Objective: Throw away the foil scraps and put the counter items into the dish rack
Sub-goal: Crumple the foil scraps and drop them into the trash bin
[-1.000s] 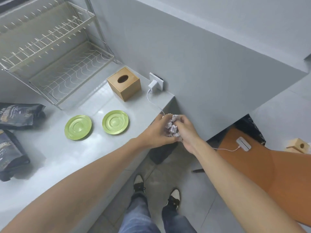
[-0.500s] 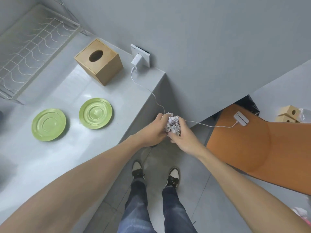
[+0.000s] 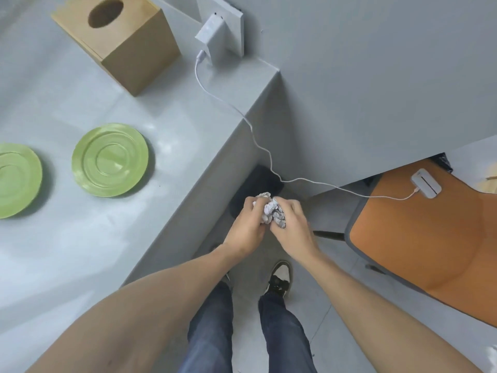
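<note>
A crumpled ball of foil scraps (image 3: 273, 210) is pressed between my left hand (image 3: 247, 227) and my right hand (image 3: 293, 224), both closed on it. The hands hover past the counter's right edge, above the floor and just in front of a black bin (image 3: 258, 184) tucked under the counter end. Two green plates rest on the grey counter (image 3: 80, 238): one (image 3: 110, 160) near the middle, another (image 3: 16, 180) cut off at the left edge. The dish rack is out of view.
A wooden tissue box (image 3: 118, 41) stands at the back of the counter. A white charger (image 3: 215, 41) sits in the wall socket, its cable (image 3: 258, 146) running over the counter edge to a white device (image 3: 426, 183) on an orange chair (image 3: 430, 251). My feet stand below.
The view has swung right and down, so the dish rack and dark bags have left the frame. Both hands, still holding the foil, have moved off the counter edge toward the black bin.
</note>
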